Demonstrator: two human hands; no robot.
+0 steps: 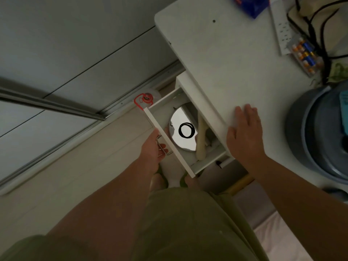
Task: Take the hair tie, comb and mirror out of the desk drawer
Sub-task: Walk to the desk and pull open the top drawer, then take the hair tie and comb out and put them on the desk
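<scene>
The white desk drawer (165,132) stands partly pulled out below the desktop edge. Inside lies a round mirror (180,140), face up, with a black hair tie (186,130) resting on it. A cream comb (201,142) lies along the mirror's right side, partly under the desktop. My left hand (153,147) grips the drawer's metal handle (163,146). My right hand (244,132) rests flat on the white desktop (216,63), fingers spread, just right of the drawer.
A power strip (280,27), black cables and a pack of batteries (305,55) lie at the desk's far right. A large blue water jug (320,132) stands right of my right hand. A bottle with a red cap (146,97) sits on the floor beyond the drawer.
</scene>
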